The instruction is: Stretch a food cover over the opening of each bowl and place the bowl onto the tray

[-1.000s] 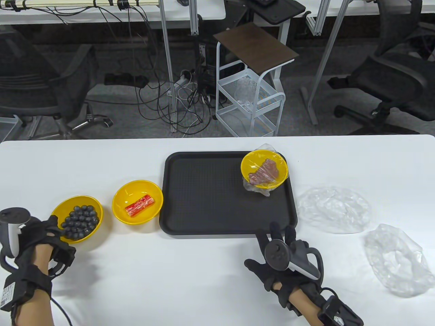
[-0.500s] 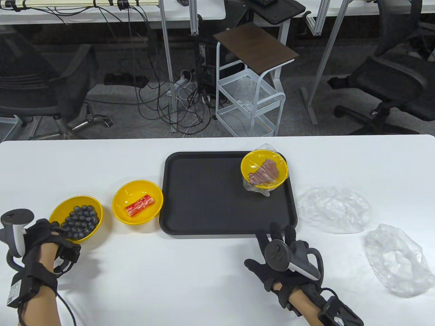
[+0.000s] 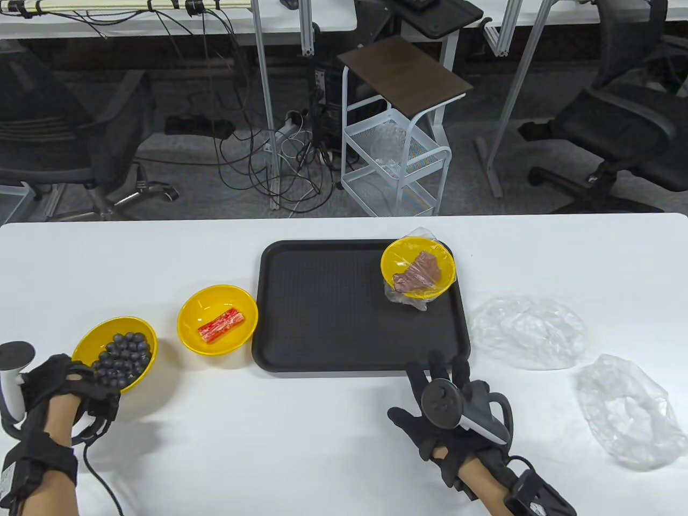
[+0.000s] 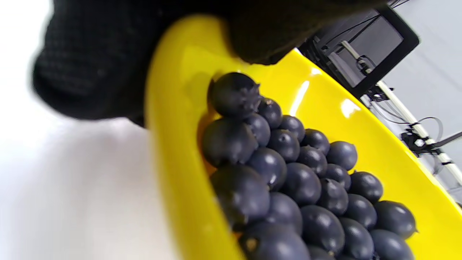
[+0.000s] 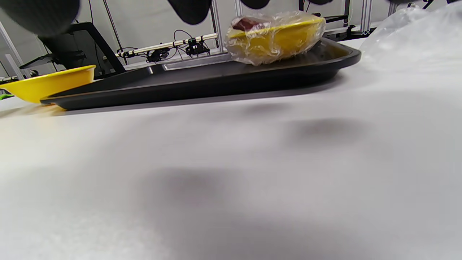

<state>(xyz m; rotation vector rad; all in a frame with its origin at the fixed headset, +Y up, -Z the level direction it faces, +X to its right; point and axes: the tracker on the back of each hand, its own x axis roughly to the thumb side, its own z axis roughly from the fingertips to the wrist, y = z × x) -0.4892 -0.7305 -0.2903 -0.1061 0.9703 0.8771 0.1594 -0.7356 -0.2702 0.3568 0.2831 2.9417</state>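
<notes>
Left hand (image 3: 80, 384) grips the near rim of the blueberry bowl (image 3: 115, 352) — tilted, left of the tray (image 3: 322, 312). Right hand (image 3: 443, 408) rests spread on the table (image 3: 295, 441). Covered bowl (image 3: 418, 267) sits on the tray — far right corner.

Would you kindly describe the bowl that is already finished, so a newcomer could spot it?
Find the black tray mid-table. In its far right corner sits a yellow bowl holding a brownish piece of food. It alone has clear film stretched over it; the other two bowls lie uncovered left of the tray.
</notes>
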